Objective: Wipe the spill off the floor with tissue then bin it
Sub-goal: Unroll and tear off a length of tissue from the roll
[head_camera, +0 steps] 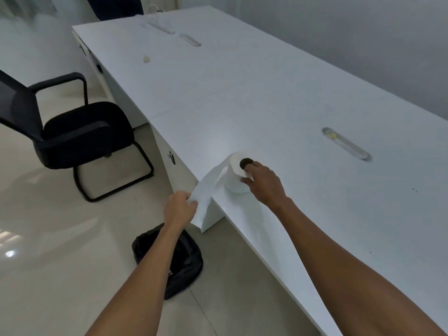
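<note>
Left fingers (191,202): pinched shut on the loose white tissue strip (206,195), below the worktop edge
Right fingers (247,181): wrapped around the upright white tissue roll (236,173), thumb near its dark core, pinning it down
Left hand (180,207): out over the floor, at about 8 o'clock from the roll
Right hand (265,184): at about 4 o'clock from the roll, touching it
Strip axis: runs from the roll's top down toward 8 o'clock, over the worktop edge, its free end hanging past the left fingers
Key relation: the tear has to come between the two hands; the left hand is the one to pull, the right only braces, by my reading
Long white worktop (303,112): the roll stands near its front edge; bare surface all around it
Black-lined bin (186,263): on the floor near 6 o'clock of the left hand, partly behind the forearm
Glossy cream tiled floor (60,226): open to the left; no spill that I can make out here
Black armchair (80,137): at about 10 o'clock, well apart from both hands
Stage: fetching tissue; wiping not yet begun
</note>
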A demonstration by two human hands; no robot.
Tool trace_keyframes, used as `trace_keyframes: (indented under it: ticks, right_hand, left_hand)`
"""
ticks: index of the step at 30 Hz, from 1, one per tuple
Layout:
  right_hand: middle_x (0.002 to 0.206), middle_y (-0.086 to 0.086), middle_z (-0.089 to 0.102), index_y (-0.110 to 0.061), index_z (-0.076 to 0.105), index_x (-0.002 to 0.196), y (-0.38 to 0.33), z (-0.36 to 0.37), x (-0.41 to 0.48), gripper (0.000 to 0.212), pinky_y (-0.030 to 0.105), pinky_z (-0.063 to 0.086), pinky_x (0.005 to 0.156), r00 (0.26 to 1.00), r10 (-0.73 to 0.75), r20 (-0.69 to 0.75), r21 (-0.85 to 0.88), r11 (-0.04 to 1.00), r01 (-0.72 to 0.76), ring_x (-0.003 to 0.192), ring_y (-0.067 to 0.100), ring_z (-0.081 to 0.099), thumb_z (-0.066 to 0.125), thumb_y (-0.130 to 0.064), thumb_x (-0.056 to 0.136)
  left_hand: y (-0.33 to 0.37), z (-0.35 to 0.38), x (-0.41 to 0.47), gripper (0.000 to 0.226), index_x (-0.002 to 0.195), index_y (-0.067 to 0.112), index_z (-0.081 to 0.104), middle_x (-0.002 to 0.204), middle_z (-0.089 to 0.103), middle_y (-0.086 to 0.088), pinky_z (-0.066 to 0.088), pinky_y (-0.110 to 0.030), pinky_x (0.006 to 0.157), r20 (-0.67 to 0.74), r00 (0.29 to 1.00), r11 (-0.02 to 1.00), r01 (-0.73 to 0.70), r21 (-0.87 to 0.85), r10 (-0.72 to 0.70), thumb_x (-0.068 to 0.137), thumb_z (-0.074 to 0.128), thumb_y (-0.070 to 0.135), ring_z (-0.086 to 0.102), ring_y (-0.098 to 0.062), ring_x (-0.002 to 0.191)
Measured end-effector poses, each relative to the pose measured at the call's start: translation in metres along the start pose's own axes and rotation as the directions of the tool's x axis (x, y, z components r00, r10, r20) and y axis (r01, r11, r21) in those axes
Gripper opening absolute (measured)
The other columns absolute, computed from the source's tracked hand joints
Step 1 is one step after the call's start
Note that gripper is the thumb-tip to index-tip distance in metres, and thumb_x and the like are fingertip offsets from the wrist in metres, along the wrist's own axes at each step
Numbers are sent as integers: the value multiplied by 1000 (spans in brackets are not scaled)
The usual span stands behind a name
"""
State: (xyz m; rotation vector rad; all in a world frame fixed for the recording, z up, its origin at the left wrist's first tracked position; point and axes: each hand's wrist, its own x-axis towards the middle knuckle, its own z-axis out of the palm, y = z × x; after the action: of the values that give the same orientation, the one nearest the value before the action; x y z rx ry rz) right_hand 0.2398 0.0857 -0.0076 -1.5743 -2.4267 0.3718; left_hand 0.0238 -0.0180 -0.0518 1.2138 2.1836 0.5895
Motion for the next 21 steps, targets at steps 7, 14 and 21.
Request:
trace_keyframes:
  ticks: [7, 14, 21]
  right_hand:
    - [122, -1, 63, -13, 62, 117, -29, -53, -78, 25, 41, 57, 73, 996, -78, -53, 100, 992, 83, 90, 29, 67, 68, -21, 93]
    - [136, -10, 58, -21, 61, 120, -102, -99, -187, 28, 37, 58, 79, 973, -224, -62, 28, 974, 226, 98, 24, 66, 67, -15, 94]
    - [138, -15, 56, -25, 61, 115, -171, -120, -266, 29, 40, 57, 75, 943, -315, -107, -35, 949, 313, 99, 22, 67, 67, -8, 92]
  left_hand:
    - [-30, -57, -70, 24, 63, 17, 55, 56, 41, 2, 26, -28, 50, 45, 996, 994, -80, 74, 77, 87, 58, 16, 33, -15, 51]
    - [-64, -140, -152, 32, 115, 24, 75, 106, 76, 4, 53, -28, 83, 174, 975, 990, -134, -41, 140, 83, 75, 24, 69, -12, 96]
    - [-57, -204, -216, 43, 141, 18, 58, 134, 64, -4, 42, -29, 98, 308, 927, 911, -75, -405, 214, 98, 57, 13, 58, -18, 122]
